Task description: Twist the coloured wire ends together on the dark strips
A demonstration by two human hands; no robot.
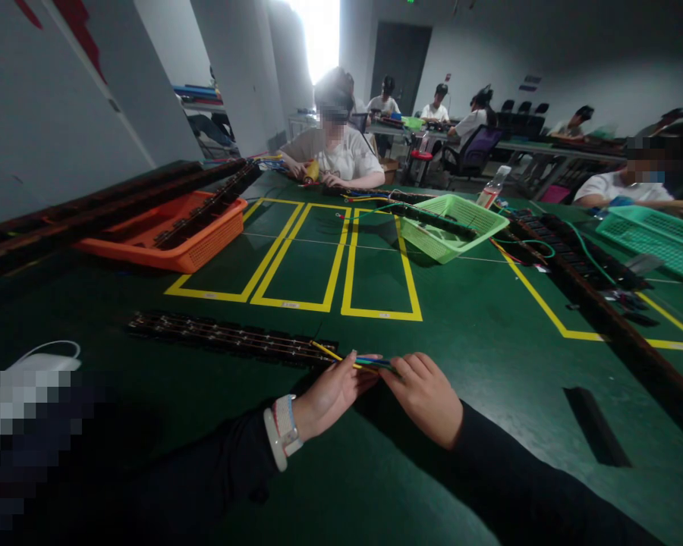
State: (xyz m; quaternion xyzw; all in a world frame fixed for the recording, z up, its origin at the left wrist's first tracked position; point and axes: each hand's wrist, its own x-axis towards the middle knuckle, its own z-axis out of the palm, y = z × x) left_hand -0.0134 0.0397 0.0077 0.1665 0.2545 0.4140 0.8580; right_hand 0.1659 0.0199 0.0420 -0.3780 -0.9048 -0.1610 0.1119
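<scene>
A bundle of coloured wires, yellow, blue and green, runs from the right end of a long black strip with metal rails. My left hand is closed around these wires close to the strip's end, a watch on its wrist. Just to its right, my right hand pinches the wires' far portion, its fingers curled over them. The wire ends are hidden inside my right hand. The strip lies flat on the green table, slanting slightly down to the right.
An orange basket holds long dark strips at left. A light green basket and a teal basket stand further back. Yellow tape outlines mark the table. A dark flat piece lies right. A co-worker sits opposite.
</scene>
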